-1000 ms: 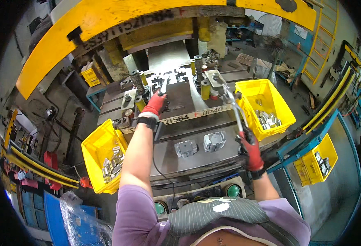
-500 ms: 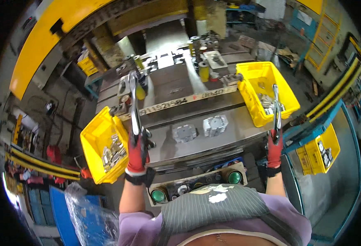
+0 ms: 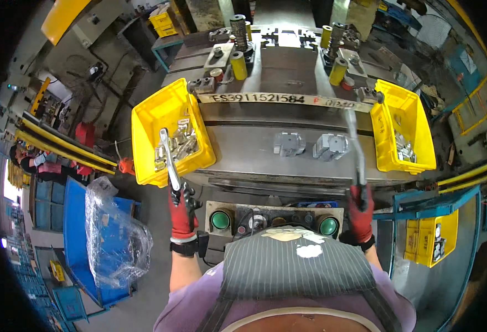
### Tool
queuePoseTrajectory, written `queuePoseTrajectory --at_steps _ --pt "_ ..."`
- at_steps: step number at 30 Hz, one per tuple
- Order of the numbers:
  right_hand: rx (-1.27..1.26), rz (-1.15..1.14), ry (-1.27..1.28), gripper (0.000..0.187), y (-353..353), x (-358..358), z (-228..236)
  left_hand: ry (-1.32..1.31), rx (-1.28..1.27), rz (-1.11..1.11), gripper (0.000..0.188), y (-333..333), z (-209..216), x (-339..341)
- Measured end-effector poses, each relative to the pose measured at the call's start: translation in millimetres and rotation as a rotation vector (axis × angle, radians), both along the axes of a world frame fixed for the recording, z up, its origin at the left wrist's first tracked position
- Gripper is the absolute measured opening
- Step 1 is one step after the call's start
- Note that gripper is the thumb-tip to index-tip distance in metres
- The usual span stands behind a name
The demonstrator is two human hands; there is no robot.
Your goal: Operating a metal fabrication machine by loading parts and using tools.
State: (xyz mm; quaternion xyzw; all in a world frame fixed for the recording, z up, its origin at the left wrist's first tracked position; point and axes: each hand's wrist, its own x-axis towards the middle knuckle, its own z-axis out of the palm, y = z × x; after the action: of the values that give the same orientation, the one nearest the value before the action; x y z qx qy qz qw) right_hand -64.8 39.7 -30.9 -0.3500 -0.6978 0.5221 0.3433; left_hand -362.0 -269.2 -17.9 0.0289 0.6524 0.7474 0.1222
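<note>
Apron (image 3: 304, 268) nearest, dark with pale stripes. Left hand (image 3: 184, 218), in a red and black glove, is wrapped around the handles of the left tongs (image 3: 170, 160); their tip is over the left bin (image 3: 149, 119), and whether it touches the parts (image 3: 185, 141) in there cannot be told. Right hand (image 3: 361, 218), gloved alike, is blurred, but its fingers appear closed around the right tongs (image 3: 357, 152), which point away from the body, tip near the right bin (image 3: 381, 138) and just to its left. What the tongs' own jaws do, cannot tell. Between the hands, the control panel (image 3: 296, 213) with a green button (image 3: 219, 220) at either end. Off right, lower, a third yellow bin (image 3: 415, 243) with metal pieces. Beyond the panel, the ledge (image 3: 243, 152): left stack (image 3: 292, 144) and right stack (image 3: 332, 146) of grey metal parts side by side, slightly apart. Behind them a pale marked bar (image 3: 310, 99), then two yellow cylinders (image 3: 238, 65) and two coil springs (image 3: 238, 27). Farthest, between the springs, a bright plate (image 3: 289, 37).
</note>
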Motion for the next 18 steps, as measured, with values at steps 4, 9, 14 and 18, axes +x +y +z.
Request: queuePoseTrajectory --at_steps 4,9,14,18 --pt "0.057 0.230 -0.136 0.054 -21.5 -12.8 6.5 -0.007 -0.039 -0.152 0.035 8.6 -27.8 -3.2" --pt "0.189 0.347 -0.308 0.058 -26.5 -29.2 6.1 -0.143 -0.056 -0.403 0.037 48.3 -59.4 4.1" --pt "0.232 0.267 -0.198 0.059 -14.1 -47.3 33.3 0.038 -0.125 -0.454 0.043 74.6 -65.4 22.1" --pt "0.389 0.175 -0.099 0.052 31.7 -109.8 89.9 0.309 -0.245 -0.472 0.048 65.7 -117.0 11.5"
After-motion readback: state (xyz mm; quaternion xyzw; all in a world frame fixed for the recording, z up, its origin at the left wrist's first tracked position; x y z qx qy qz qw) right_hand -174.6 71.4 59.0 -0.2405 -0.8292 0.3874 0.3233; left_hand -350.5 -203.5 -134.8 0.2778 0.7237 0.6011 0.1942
